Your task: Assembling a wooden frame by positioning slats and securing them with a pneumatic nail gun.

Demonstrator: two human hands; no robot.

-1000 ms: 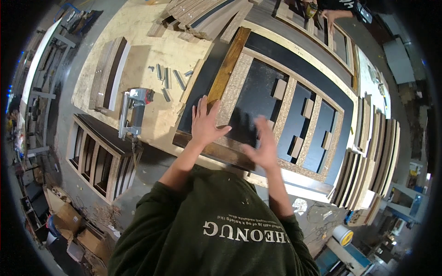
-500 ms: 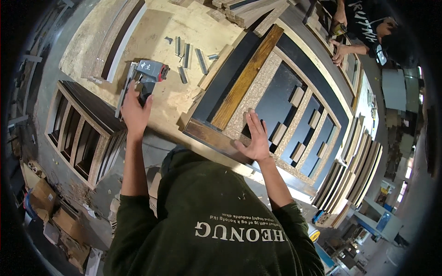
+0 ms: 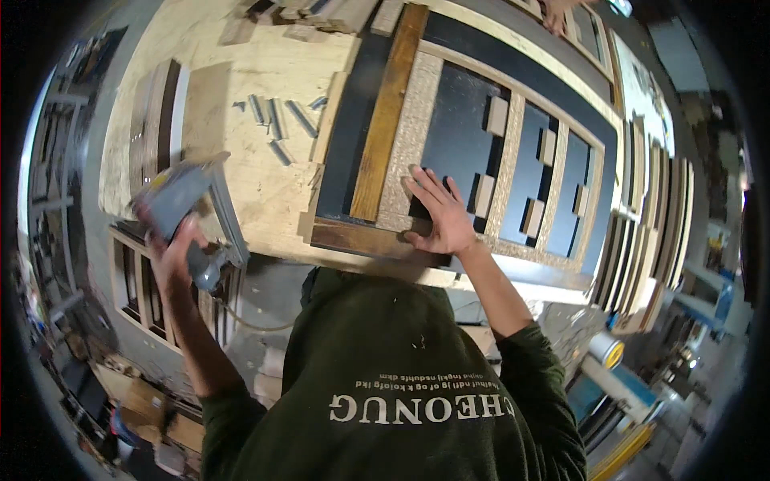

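My left hand is wrapped round the handle of a grey pneumatic staple gun, raised at the table's left side and blurred by motion. An air hose trails from the handle's lower end. My right hand lies with its fingers spread on the near left corner of a chipboard frame. This frame rests on a dark panel and has small wooden blocks beside its crossbars. A brown wooden strip runs along its left side, and a brown rail along the near edge.
Several metal staple strips lie on the plywood table. Long boards lie at its left, and wood offcuts at the back. Slatted frames stand below left; stacked boards stand right. Another person's hand shows at the far right.
My left hand has lifted the staple gun off the table and brought it left and nearer, turning it. My right hand stays on the frame. The view has shifted.
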